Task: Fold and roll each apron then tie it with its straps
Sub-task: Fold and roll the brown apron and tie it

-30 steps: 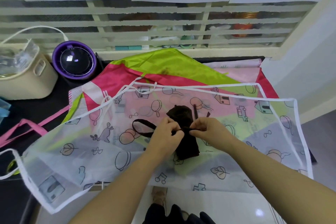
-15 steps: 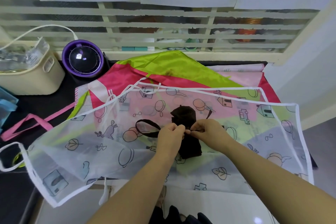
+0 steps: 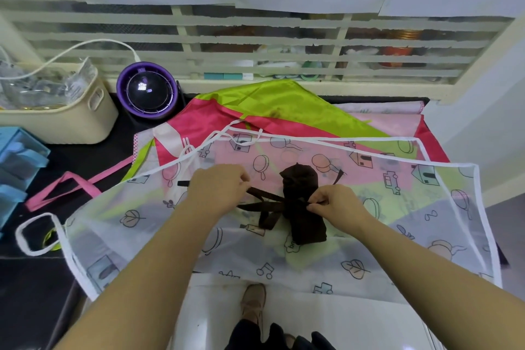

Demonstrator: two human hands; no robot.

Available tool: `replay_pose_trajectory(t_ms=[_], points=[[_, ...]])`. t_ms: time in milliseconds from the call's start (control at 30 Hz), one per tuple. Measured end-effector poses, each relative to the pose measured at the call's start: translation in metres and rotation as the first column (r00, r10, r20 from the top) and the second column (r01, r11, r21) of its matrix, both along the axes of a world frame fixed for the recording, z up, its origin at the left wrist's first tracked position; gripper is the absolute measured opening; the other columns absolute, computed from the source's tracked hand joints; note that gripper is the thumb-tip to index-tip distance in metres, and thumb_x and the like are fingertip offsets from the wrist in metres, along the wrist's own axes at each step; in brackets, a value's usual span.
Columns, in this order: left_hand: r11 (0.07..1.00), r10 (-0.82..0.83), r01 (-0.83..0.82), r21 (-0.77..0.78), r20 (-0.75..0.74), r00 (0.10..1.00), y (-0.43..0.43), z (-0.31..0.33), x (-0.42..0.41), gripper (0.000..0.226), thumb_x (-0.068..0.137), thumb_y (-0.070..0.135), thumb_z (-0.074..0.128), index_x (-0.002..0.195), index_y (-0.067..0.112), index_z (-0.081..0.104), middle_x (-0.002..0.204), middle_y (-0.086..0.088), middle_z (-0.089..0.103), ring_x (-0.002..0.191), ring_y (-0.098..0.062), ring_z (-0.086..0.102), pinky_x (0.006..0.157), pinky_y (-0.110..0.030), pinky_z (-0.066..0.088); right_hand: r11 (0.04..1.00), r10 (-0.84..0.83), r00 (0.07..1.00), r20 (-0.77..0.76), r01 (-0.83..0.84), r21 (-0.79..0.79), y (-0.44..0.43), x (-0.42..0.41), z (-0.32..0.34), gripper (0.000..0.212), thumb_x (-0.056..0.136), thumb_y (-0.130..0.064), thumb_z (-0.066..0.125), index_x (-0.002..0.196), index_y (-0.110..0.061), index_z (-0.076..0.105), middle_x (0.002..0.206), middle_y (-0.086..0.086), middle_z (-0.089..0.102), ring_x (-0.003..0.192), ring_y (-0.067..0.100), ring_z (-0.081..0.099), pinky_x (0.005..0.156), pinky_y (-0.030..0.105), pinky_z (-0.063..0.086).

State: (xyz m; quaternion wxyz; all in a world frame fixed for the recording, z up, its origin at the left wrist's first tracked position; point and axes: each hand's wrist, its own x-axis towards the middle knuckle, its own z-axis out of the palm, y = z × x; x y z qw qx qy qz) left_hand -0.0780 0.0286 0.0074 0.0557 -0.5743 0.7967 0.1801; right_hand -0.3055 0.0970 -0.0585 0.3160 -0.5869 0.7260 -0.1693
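A dark brown rolled apron (image 3: 303, 202) lies upright on a sheer white apron (image 3: 369, 224) printed with cartoon houses and leaves. Its brown straps (image 3: 264, 199) run out to the left from a crossing at the roll's middle. My left hand (image 3: 218, 187) grips the straps, pulled out to the left of the roll. My right hand (image 3: 335, 206) pinches the strap at the roll's right side. Beneath the sheer apron lies a pink and lime green apron (image 3: 255, 105) with a pink strap (image 3: 68, 187) trailing left.
A cream basket (image 3: 71, 113) with clear plastic stands at the back left. Beside it sits a purple round device (image 3: 146, 89). Blue boxes (image 3: 17, 162) are at the left edge. A slatted window grille (image 3: 255, 45) closes the back. The white floor (image 3: 312, 318) shows below.
My left hand has pulled away to the left from the roll, drawing the brown straps taut. My right hand stayed at the roll's right side.
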Motion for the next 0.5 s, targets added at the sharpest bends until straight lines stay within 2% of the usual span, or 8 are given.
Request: replay_pose_trajectory(t_ms=[33, 100, 167, 233, 300, 400, 500], points=[[0.998, -0.055, 0.055, 0.025, 0.024, 0.998, 0.002, -0.003, -0.006, 0.029, 0.099, 0.041, 0.042, 0.121, 0.03, 0.056, 0.118, 0.007, 0.063, 0.107, -0.015, 0.057, 0.093, -0.033, 0.037, 1.0, -0.001, 1.0, 0.0, 0.001, -0.001, 0.0, 0.0, 0.001, 0.009, 0.085, -0.016, 0.07, 0.092, -0.011, 0.072, 0.086, -0.005, 0.064, 0.076, 0.003, 0.055, 0.063, 0.004, 0.037], [0.983, -0.119, 0.122, 0.137, -0.026, 0.992, 0.012, -0.016, -0.023, 0.034, 0.097, 0.046, 0.044, 0.123, 0.027, 0.055, 0.116, 0.005, 0.063, 0.107, -0.017, 0.057, 0.098, -0.035, 0.039, 1.0, -0.001, 1.0, 0.001, 0.001, 0.0, 0.0, 0.001, 0.002, 0.008, 0.085, -0.016, 0.07, 0.091, -0.012, 0.071, 0.086, -0.005, 0.064, 0.078, 0.005, 0.057, 0.066, 0.007, 0.039], [0.963, -0.16, 0.169, 0.211, -0.058, 0.985, 0.023, -0.034, -0.041, 0.035, 0.094, 0.047, 0.049, 0.115, 0.021, 0.058, 0.108, 0.002, 0.065, 0.097, -0.019, 0.06, 0.091, -0.038, 0.047, 1.0, -0.005, 1.0, 0.001, 0.005, -0.002, -0.001, 0.001, 0.002, 0.007, 0.085, -0.016, 0.07, 0.09, -0.012, 0.071, 0.086, -0.005, 0.065, 0.082, 0.008, 0.059, 0.072, 0.013, 0.043], [0.961, -0.185, 0.196, 0.197, -0.077, 0.98, 0.03, -0.05, -0.056, 0.03, 0.094, 0.042, 0.05, 0.107, 0.016, 0.058, 0.102, -0.004, 0.064, 0.091, -0.022, 0.061, 0.08, -0.037, 0.05, 1.0, 0.0, 1.0, -0.003, 0.0, -0.006, 0.0, 0.001, 0.003, 0.007, 0.085, -0.016, 0.07, 0.09, -0.012, 0.07, 0.086, -0.005, 0.065, 0.083, 0.01, 0.059, 0.075, 0.015, 0.044], [0.967, -0.163, 0.182, 0.179, -0.117, 0.98, 0.032, -0.058, -0.065, 0.027, 0.098, 0.034, 0.046, 0.104, 0.011, 0.058, 0.102, -0.008, 0.062, 0.091, -0.025, 0.059, 0.074, -0.034, 0.048, 1.0, 0.004, 1.0, 0.002, -0.004, -0.014, 0.001, -0.002, 0.004, 0.008, 0.084, -0.016, 0.07, 0.091, -0.012, 0.07, 0.086, -0.005, 0.064, 0.081, 0.008, 0.058, 0.07, 0.009, 0.041], [0.967, -0.129, 0.167, 0.193, -0.195, 0.972, 0.026, -0.062, -0.066, 0.026, 0.099, 0.029, 0.047, 0.106, 0.009, 0.063, 0.103, -0.009, 0.064, 0.092, -0.024, 0.06, 0.08, -0.036, 0.049, 1.0, -0.008, 1.0, 0.004, 0.008, -0.008, 0.003, -0.019, 0.012, 0.01, 0.083, -0.013, 0.072, 0.093, -0.01, 0.072, 0.082, -0.006, 0.064, 0.072, 0.001, 0.057, 0.063, 0.003, 0.038], [0.968, -0.15, 0.189, 0.167, -0.223, 0.963, 0.02, -0.058, -0.059, 0.026, 0.098, 0.029, 0.05, 0.108, 0.009, 0.064, 0.103, -0.007, 0.066, 0.094, -0.023, 0.06, 0.082, -0.033, 0.048, 1.0, -0.018, 1.0, -0.001, 0.018, 0.022, 0.008, -0.042, 0.017, 0.005, 0.085, -0.008, 0.069, 0.083, -0.004, 0.071, 0.074, -0.009, 0.063, 0.06, -0.006, 0.058, 0.056, 0.001, 0.039]])
